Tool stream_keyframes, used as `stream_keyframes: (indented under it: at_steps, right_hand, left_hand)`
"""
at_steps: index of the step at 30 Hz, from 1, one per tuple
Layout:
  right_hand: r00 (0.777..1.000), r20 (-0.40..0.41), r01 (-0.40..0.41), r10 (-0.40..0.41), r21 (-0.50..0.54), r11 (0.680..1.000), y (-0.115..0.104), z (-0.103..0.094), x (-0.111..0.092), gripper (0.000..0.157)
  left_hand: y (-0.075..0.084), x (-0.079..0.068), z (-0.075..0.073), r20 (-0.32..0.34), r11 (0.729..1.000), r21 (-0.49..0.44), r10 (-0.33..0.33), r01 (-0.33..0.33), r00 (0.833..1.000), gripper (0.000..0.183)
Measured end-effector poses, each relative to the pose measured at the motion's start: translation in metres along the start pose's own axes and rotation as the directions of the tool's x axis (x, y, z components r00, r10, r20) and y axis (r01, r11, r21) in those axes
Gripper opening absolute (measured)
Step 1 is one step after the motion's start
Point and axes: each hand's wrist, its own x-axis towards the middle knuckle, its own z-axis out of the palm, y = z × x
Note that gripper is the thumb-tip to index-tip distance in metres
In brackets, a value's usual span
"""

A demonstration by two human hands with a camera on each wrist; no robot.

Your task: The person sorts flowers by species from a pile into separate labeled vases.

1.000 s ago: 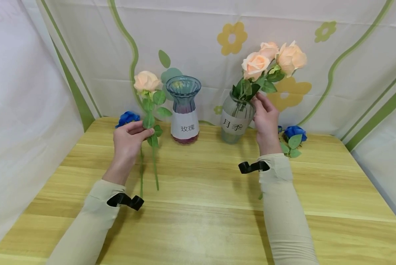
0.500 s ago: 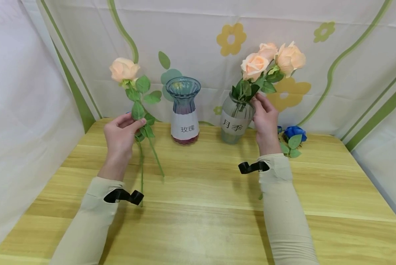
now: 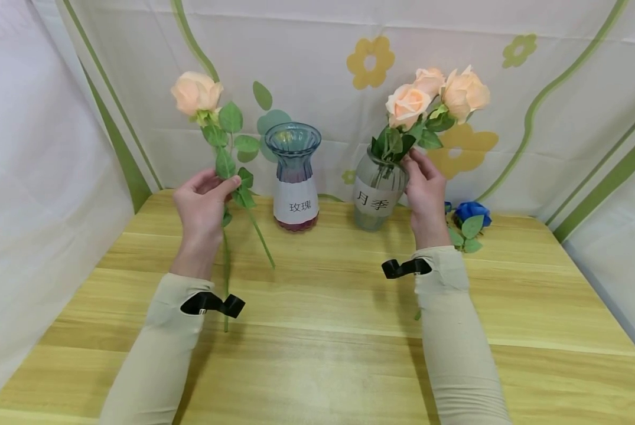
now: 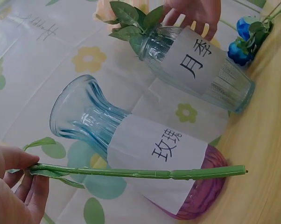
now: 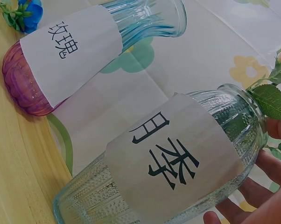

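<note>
My left hand (image 3: 202, 198) pinches a peach rose (image 3: 196, 94) by its leafy stem, flower up and stem end hanging free above the table. In the left wrist view its green stem (image 4: 131, 172) crosses in front of a blue-purple glass vase (image 4: 164, 144) with a white paper label. That flared vase stands upright just right of my left hand, with no flowers in it. My right hand (image 3: 427, 192) holds a clear rounded glass vase (image 3: 373, 203), also labelled, near its neck, fingers behind the glass. Several peach roses (image 3: 410, 106) stand in this vase, leaning right.
Blue roses (image 3: 472, 213) lie on the wooden table (image 3: 317, 330) beyond my right wrist. Another blue rose (image 5: 33, 16) lies at the left, its stem (image 3: 226, 283) reaching forward beneath my left hand. A patterned white cloth (image 3: 317, 59) hangs behind the table.
My left hand has moved the peach rose first leftward, then upward, and its stem end now tilts toward the right. My right hand and the vase it holds have stayed in place.
</note>
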Motion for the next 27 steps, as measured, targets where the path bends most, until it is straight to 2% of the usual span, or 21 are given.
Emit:
stream_keyframes:
  at_steps: [8, 18, 27]
  right_hand:
    - [1.000, 0.000, -0.003, 0.003, -0.003, 1.000, 0.000, -0.001, 0.000, 0.038]
    - [1.000, 0.014, -0.005, 0.005, -0.006, 1.000, -0.002, 0.002, 0.000, 0.039]
    - [1.000, 0.006, -0.014, 0.014, 0.005, 1.000, -0.002, -0.001, 0.000, 0.039]
  left_hand:
    - [0.004, -0.001, 0.011, -0.006, 0.994, -0.110, 0.006, -0.007, 1.000, 0.036]
    - [0.012, 0.004, 0.018, -0.013, 0.969, -0.247, -0.003, 0.000, 1.000, 0.036]
    - [0.017, 0.009, 0.038, -0.007, 0.929, -0.371, -0.007, 0.003, 1.000, 0.032]
